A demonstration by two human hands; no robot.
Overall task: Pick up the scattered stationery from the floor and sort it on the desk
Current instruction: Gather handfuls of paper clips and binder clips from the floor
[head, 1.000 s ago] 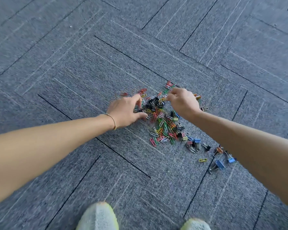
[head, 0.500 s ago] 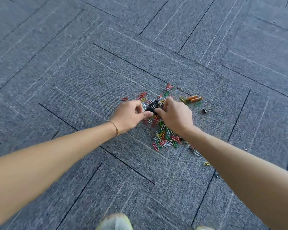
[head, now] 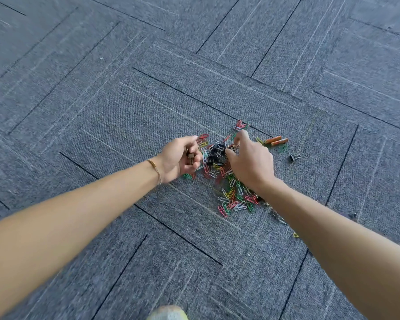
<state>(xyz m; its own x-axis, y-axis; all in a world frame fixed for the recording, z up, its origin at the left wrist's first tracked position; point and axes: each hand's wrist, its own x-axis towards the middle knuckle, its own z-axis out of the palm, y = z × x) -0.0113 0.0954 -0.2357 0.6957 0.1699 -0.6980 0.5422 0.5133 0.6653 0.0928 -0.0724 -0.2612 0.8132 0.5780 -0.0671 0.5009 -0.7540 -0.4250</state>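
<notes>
I am looking down at grey carpet [head: 102, 112] and both hands are working the same heap of stationery, so I judge the task to be in its early gathering stage. The left hand [head: 179, 158] is curling its fingers round a small dark clip, which looks like a binder clip, at the nine o'clock edge of the heap. The right hand [head: 252, 162] is reaching in from five o'clock with thumb and forefinger closing toward each other over the black binder clips [head: 215, 154] in the middle; I cannot tell whether it is already pinching one.

Nearly everything is lying on the floor yet. The coloured paper clips [head: 233, 199] are spreading from the centre down toward five o'clock, partly under the right wrist, and a few more are sitting at twelve o'clock. Two orange cylinders [head: 276, 140], too small for me to identify, are lying side by side at two o'clock, just beside the heap. A lone black clip [head: 293, 157] is sitting apart at three o'clock, and a few stray pieces are peeking out along the right forearm.

No desk is showing anywhere, so I am judging that no sorting is under way; only a handful at most is collected, and the carrying and sorting are all left to do.
</notes>
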